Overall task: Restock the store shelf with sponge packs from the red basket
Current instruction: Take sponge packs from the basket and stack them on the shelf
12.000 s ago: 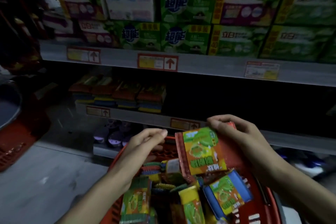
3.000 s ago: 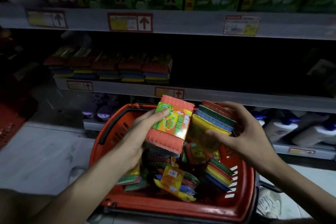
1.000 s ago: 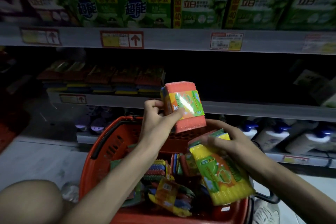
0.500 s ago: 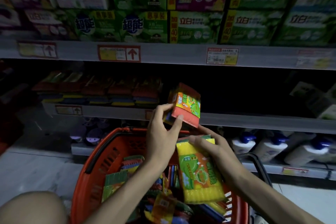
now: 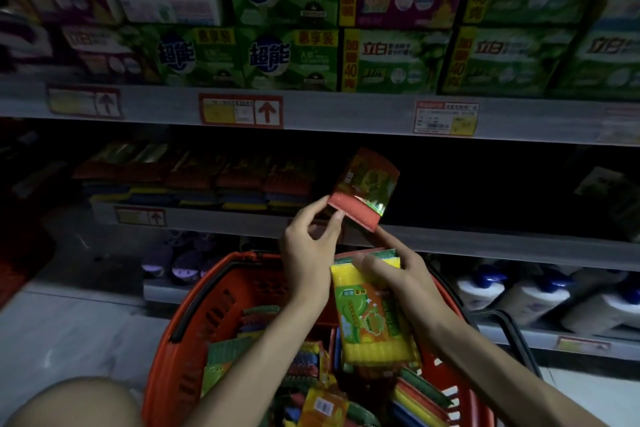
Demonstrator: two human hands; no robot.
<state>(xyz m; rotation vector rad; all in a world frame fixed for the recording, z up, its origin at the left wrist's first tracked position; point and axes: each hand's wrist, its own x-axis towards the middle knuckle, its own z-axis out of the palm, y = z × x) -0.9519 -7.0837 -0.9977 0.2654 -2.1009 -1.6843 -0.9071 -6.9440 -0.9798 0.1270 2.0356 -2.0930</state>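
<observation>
The left hand point(image 5: 308, 253) pinches the near red edge of an orange-red sponge pack point(image 5: 363, 189) between thumb and fingertips; the pack sits at about one o'clock from the hand, tilted with its far end up, over the front lip of the middle shelf point(image 5: 485, 243) and just to the three o'clock side of the row of stacked sponge packs point(image 5: 194, 184) already lying there. The right hand point(image 5: 405, 284) is closed on the top end of a yellow sponge pack point(image 5: 372, 319), fingers curled across its upper face; that pack hangs at about seven o'clock from the hand, above the red basket point(image 5: 194, 322). The two hands are close together, the left one at eleven o'clock of the right. More loose sponge packs point(image 5: 322, 406) lie jumbled inside the basket below both forearms. Green detergent boxes point(image 5: 294, 55) fill the upper shelf at twelve o'clock, and white bottles with blue caps point(image 5: 512, 291) stand on the lower shelf at three o'clock of the basket.
</observation>
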